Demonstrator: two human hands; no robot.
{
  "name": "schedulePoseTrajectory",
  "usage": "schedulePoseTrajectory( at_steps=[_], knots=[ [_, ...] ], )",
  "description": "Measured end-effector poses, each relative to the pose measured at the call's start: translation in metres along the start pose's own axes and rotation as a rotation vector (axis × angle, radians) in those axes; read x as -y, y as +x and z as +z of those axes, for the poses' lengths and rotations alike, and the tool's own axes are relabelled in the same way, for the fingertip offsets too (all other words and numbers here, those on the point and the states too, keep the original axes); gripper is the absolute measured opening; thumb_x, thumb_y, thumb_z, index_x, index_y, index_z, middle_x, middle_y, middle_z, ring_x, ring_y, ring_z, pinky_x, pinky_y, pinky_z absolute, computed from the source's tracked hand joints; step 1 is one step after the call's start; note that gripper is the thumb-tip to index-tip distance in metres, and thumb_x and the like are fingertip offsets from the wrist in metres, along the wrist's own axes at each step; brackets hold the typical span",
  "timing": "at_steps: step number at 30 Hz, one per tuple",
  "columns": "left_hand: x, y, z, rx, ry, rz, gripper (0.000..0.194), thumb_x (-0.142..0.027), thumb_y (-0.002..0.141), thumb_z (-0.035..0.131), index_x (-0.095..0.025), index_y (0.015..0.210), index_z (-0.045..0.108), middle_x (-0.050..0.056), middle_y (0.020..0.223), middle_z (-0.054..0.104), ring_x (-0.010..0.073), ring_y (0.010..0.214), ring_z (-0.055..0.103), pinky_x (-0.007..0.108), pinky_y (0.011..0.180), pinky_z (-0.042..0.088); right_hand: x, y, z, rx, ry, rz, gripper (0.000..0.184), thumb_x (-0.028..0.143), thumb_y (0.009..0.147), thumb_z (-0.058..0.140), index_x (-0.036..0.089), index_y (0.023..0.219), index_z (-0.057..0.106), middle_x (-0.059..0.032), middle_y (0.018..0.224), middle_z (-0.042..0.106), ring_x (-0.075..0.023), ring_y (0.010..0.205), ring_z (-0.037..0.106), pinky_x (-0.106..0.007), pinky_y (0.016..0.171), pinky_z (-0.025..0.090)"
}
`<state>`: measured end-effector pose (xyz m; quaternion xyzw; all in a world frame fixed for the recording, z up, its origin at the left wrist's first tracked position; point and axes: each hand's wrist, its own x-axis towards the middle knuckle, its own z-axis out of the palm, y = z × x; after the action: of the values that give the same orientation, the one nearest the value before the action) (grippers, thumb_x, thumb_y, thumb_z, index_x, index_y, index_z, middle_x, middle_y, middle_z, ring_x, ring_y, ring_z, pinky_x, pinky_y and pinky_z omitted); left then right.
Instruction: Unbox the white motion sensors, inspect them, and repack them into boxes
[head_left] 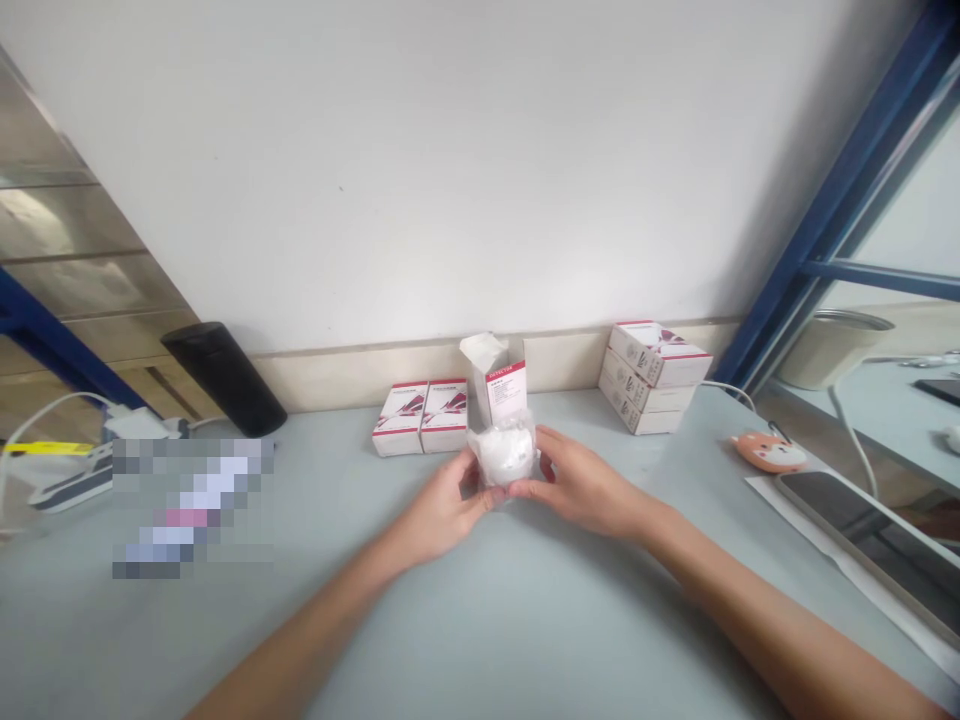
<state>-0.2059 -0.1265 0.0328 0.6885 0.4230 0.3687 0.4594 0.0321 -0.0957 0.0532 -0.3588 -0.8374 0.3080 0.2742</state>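
Object: a squat, round white object in crinkled clear plastic [501,450], held between both hands, no clear long axis.
Left hand [442,505]: curled, pressing its side.
Right hand [581,490]: curved, pressing opposite.
Behind: an upright white-and-red cardboard carton [501,385].

Head cam ×1: worn on person, faces fwd & down, close over bench [570,620]; L hand [442,510], R hand [589,490] centre-frame; wall [450,170] beyond back edge.
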Motion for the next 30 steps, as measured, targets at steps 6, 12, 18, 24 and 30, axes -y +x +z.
schedulePoseTrajectory(
  at_steps=[6, 12, 18, 24, 30],
  knots=[
    [-0.018, -0.002, 0.001, -0.072, -0.150, 0.097, 0.059, -0.038, 0.095, 0.076, -0.027, 0.146, 0.050, 0.011, 0.152, 0.059, 0.0303, 0.143, 0.055, 0.044, 0.117, 0.046, -0.001, -0.001, 0.004, 0.037, -0.109, 0.042, 0.042, 0.056, 0.098, 0.066, 0.031, 0.131, 0.062, -0.0055, 0.125, 0.069, -0.0225, 0.093, 0.061, -0.034, 0.079, 0.046],
    [-0.003, 0.004, 0.002, -0.086, -0.124, 0.094, 0.051, -0.040, 0.094, 0.076, -0.023, 0.138, 0.055, 0.012, 0.142, 0.066, 0.0299, 0.132, 0.064, 0.043, 0.111, 0.051, -0.001, -0.003, 0.002, 0.051, -0.145, 0.041, 0.043, 0.059, 0.097, 0.065, 0.029, 0.127, 0.061, -0.0064, 0.122, 0.068, -0.0223, 0.091, 0.061, -0.034, 0.078, 0.046],
    [0.004, 0.003, 0.004, -0.068, -0.116, 0.040, 0.057, -0.042, 0.092, 0.079, -0.024, 0.139, 0.054, 0.012, 0.138, 0.068, 0.0302, 0.128, 0.067, 0.043, 0.104, 0.056, 0.001, -0.001, 0.000, 0.020, -0.039, 0.055, 0.047, 0.064, 0.099, 0.059, 0.026, 0.126, 0.061, -0.0059, 0.114, 0.070, -0.0208, 0.086, 0.060, -0.034, 0.076, 0.047],
    [-0.007, -0.001, 0.006, -0.023, -0.134, 0.033, 0.058, -0.039, 0.090, 0.082, -0.022, 0.138, 0.054, 0.014, 0.142, 0.066, 0.0312, 0.129, 0.066, 0.044, 0.107, 0.055, 0.000, -0.002, 0.000, 0.058, -0.070, 0.034, 0.048, 0.064, 0.099, 0.059, 0.026, 0.126, 0.063, -0.0075, 0.114, 0.071, -0.0225, 0.086, 0.060, -0.035, 0.075, 0.048],
    [-0.007, 0.001, 0.006, 0.015, -0.279, -0.016, 0.060, -0.039, 0.087, 0.084, -0.021, 0.137, 0.054, 0.015, 0.141, 0.068, 0.0346, 0.130, 0.066, 0.047, 0.104, 0.057, 0.000, -0.003, -0.002, 0.061, -0.109, -0.011, 0.049, 0.059, 0.098, 0.064, 0.027, 0.134, 0.062, -0.0111, 0.124, 0.071, -0.0267, 0.099, 0.065, -0.038, 0.083, 0.052]
  ],
)
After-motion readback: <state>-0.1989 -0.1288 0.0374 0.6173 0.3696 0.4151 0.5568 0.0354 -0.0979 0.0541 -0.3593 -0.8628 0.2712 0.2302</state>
